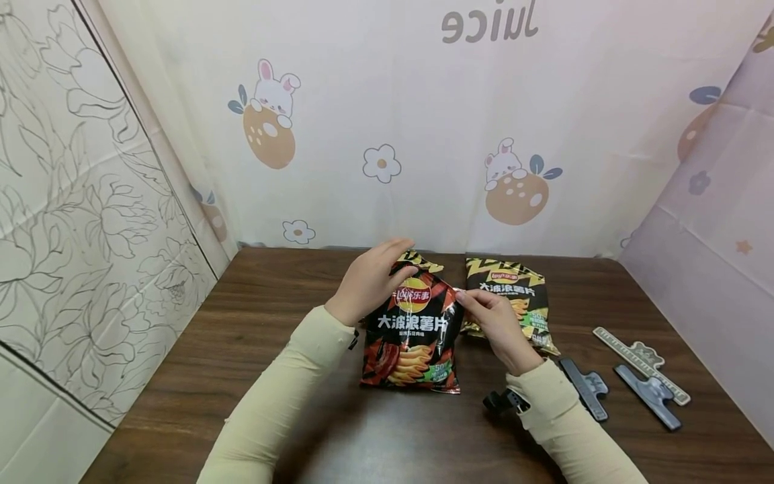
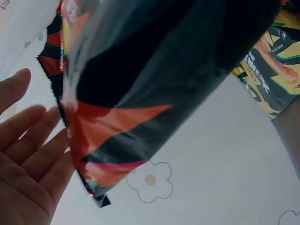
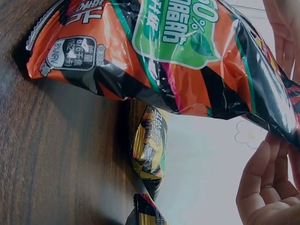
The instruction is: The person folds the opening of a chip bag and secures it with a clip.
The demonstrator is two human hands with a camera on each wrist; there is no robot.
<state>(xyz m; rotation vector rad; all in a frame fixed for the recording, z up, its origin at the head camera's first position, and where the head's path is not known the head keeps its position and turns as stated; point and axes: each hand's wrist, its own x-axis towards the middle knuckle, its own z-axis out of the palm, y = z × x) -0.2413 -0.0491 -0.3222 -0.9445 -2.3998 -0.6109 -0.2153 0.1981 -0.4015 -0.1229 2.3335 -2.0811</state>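
A red and black bag of potato chips (image 1: pixel 411 343) stands upright on the table, its printed front facing me. My right hand (image 1: pixel 498 329) pinches the bag's top right corner between thumb and fingers. At the upper left edge of the bag is my left hand (image 1: pixel 375 279), with the fingers extended and the thumb apart from them. The left wrist view shows these fingers (image 2: pixel 35 145) nearly straight beside the bag's crimped edge. Behind the right hand lies a black and yellow chip bag (image 1: pixel 514 282). Another yellow-patterned bag (image 1: pixel 425 262) is mostly hidden behind the red one.
Two grey sealing clips, one nearer (image 1: pixel 584 390) and one farther right (image 1: pixel 650 396), lie on the brown wooden table (image 1: pixel 242 343). A pale long clip (image 1: pixel 635 356) lies by them. A printed curtain (image 1: pixel 387 101) hangs along the back, and a flower-patterned panel (image 1: pixel 78 168) borders the left.
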